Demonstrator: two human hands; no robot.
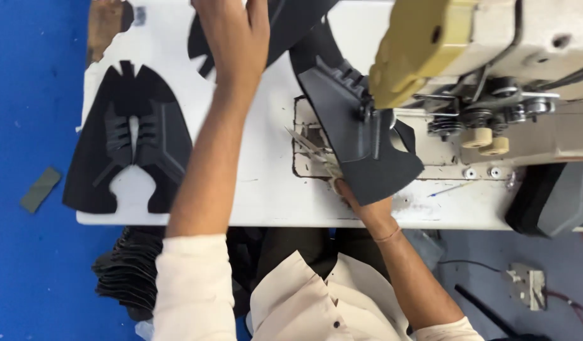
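Note:
My left hand reaches to the far side of the white sewing table and lies over a black cut piece. The frame's top edge cuts off its fingertips. My right hand is at the table's near edge, mostly hidden under a black shoe upper piece that sits under the sewing machine head. It grips small metal thread snips, whose blades point up and to the left.
A flat black shoe upper lies at the table's left end. A stack of black pieces sits below the table edge by my lap. A grey scrap lies on the blue floor.

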